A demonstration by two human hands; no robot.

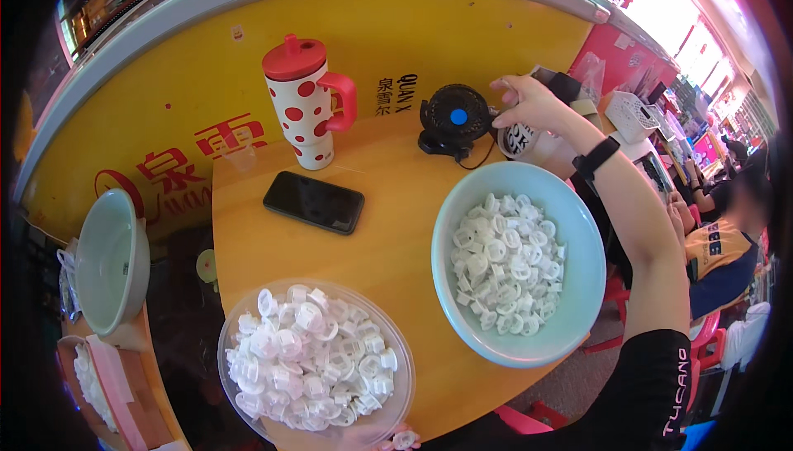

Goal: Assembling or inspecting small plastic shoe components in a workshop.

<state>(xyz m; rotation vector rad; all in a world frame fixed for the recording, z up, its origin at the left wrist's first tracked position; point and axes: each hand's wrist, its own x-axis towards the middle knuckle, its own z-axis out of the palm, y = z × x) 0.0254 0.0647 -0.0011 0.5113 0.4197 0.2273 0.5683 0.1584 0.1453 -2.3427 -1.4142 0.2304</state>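
Note:
My right hand reaches over the far right of the table, beside a small black fan with a blue centre. Its thumb and fingers are apart near the fan's rim; whether they touch it is unclear. At the lower edge, mostly out of sight, my left hand grips a small white plastic piece. It is next to a clear round tub heaped with white plastic pieces. Below my right forearm stands a pale blue basin with similar pieces in it.
A black phone lies near a white tumbler with red dots. A printed cup is under my right hand. Another basin and a box are at left. A person sits at right.

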